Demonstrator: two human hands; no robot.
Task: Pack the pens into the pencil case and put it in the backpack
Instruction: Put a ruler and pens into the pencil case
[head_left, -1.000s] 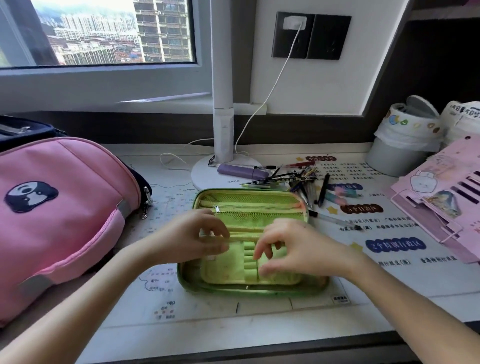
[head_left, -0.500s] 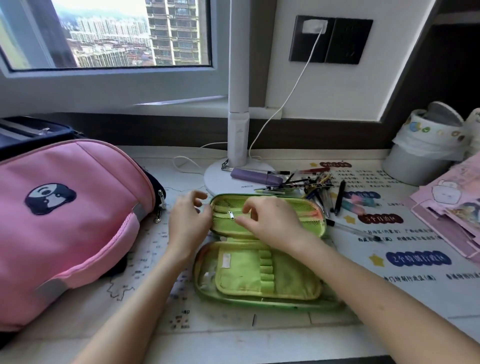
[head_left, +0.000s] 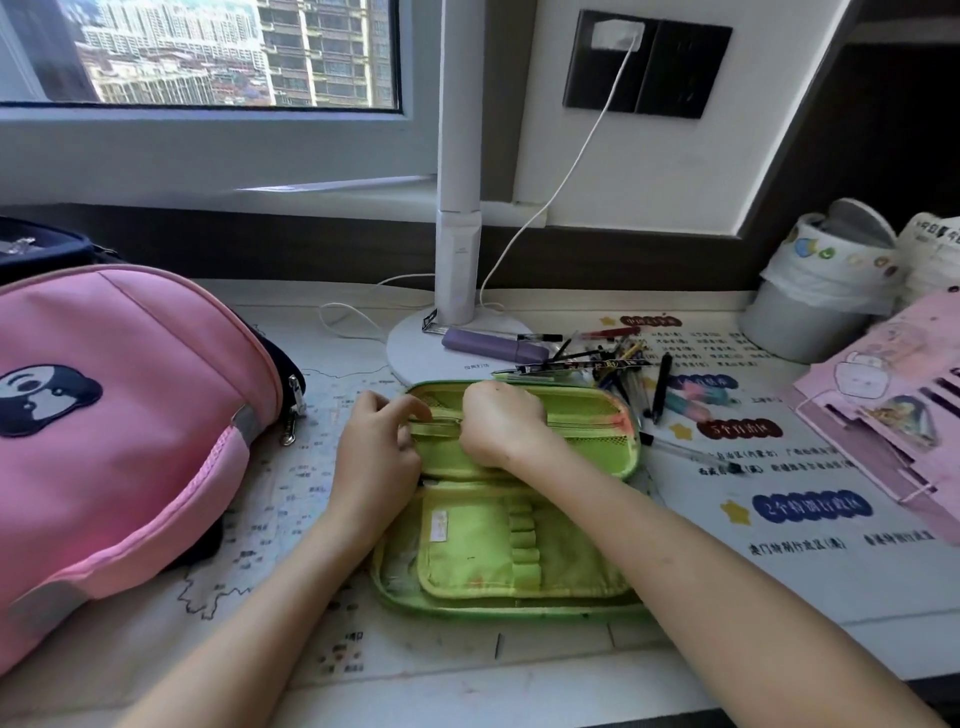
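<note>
lying on its side at the far left of the desk (head_left: 779, 597), the pink backpack (head_left: 130, 441) rests with its zipper pulls facing the middle, well apart from the pens. just to its right the left hand (head_left: 376, 457) curls against the left end of the pencil case (head_left: 519, 493), fingers bent around the edge of the far flap where a zipper line runs; it pinches the fabric there rather than holding any pen. the case lies open and flat in front of the person, its long axis running left to right, the far half holding a zipped mesh pocket and the near half showing a row of empty elastic loops. the right hand (head_left: 501, 426) sits on the far flap beside the left, closed in a loose fist over the zipper line; whether it grips the pull itself cannot be told, since the fingers are tucked under. no pen is in the case as far as can be seen. the pens (head_left: 623, 364) lie in a loose heap just beyond and to the right of the case's far right corner, beside the lamp base (head_left: 415, 353) and a purple marker (head_left: 493, 345). judging from this, the right hand is the nearer one to the heap, which lies forward and to its right, so a reach that way likely comes next once the pocket is dealt with.
</note>
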